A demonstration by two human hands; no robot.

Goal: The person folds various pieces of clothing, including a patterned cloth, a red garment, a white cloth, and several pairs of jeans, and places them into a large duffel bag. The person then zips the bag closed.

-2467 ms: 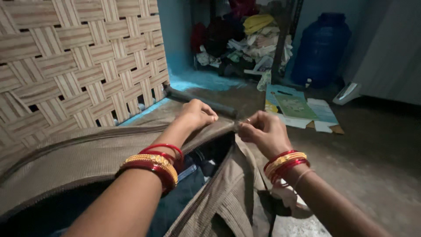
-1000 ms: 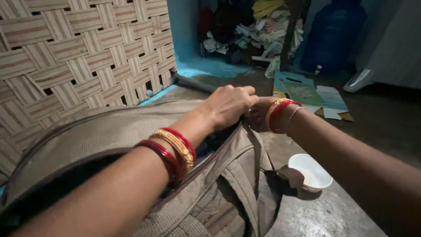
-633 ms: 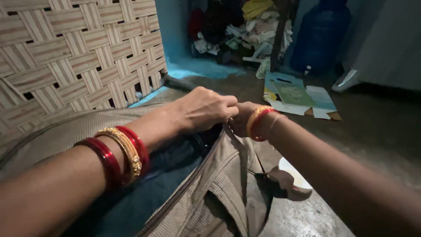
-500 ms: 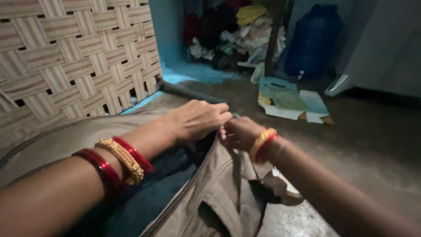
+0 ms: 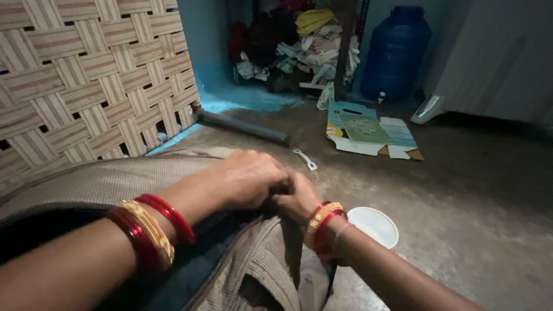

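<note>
well, my left hand [image 5: 253, 178] is curled tight on the top edge of the brown bag [image 5: 115, 181], and my right hand [image 5: 296, 198] pinches the edge just beside it, where the zipper should be, though i can't see it. the bag sits on the floor in front of me. if i pull too hard, the dark cloth [image 5: 190, 268] inside could catch, or my elbow could tip the white bowl [image 5: 374, 224].

- A bare concrete floor [image 5: 461, 190] is seen, dimly lit.
- A brown fabric bag [image 5: 115, 178] is laid on it.
- A white bowl [image 5: 374, 226], flattened cardboard [image 5: 368, 131] and a blue water jug [image 5: 394, 55] are set nearby.
</note>
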